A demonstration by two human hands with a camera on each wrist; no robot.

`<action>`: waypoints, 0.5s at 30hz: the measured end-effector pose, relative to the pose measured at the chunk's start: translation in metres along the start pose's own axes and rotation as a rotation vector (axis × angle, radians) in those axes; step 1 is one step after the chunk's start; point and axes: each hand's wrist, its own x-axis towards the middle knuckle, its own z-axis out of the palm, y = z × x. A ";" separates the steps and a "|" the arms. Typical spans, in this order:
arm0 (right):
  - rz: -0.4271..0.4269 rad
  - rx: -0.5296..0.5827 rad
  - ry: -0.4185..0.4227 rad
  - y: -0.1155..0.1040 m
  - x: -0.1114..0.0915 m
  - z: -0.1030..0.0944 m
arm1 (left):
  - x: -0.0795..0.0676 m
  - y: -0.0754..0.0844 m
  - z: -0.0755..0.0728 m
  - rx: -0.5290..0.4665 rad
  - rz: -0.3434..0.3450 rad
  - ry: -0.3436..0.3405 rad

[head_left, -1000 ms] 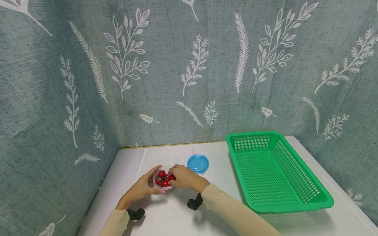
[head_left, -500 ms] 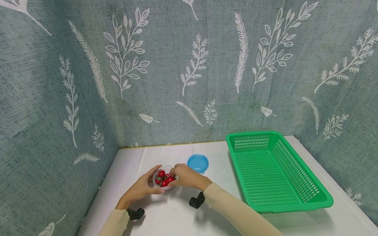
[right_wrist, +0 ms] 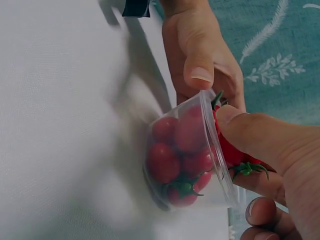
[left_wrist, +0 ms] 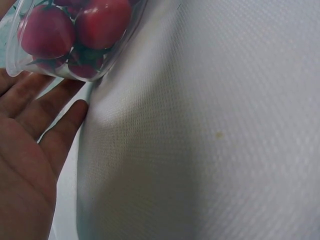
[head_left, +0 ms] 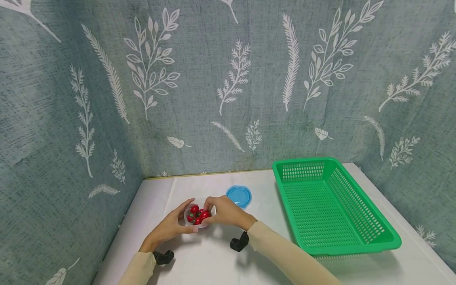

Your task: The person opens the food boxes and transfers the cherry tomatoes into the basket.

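Glossy red round tomato w/ green calyx pinched in R hand, at mouth of clear plastic tub of similar red toms, on white tabletop. L hand fingers extended, touching tub.

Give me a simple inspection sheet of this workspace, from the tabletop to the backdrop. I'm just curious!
Surface: white table; one small yellowish spot shows in the left wrist view.
Job's things: clear tub, lid off, with red tomatoes inside, some with green stems.
Clutter: blue lid beyond the right hand; green basket further right.
Hands: left hand around the tub's side; right hand pinches a tomato at the tub's mouth; black device at each wrist.
Cables: nothing seen.
Surroundings: grey-green fabric with white leaf patterns.
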 end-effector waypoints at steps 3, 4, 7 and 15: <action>-0.017 0.006 0.008 0.000 0.000 0.000 | 0.001 0.000 0.000 0.003 0.000 0.001; -0.018 0.009 0.007 0.000 0.000 -0.001 | 0.001 0.000 0.001 0.005 -0.002 0.001; -0.018 0.003 0.010 -0.003 -0.001 -0.003 | 0.000 -0.001 0.001 0.018 -0.002 0.001; -0.006 -0.008 0.034 -0.013 -0.003 -0.017 | 0.001 0.001 0.002 0.050 -0.009 0.021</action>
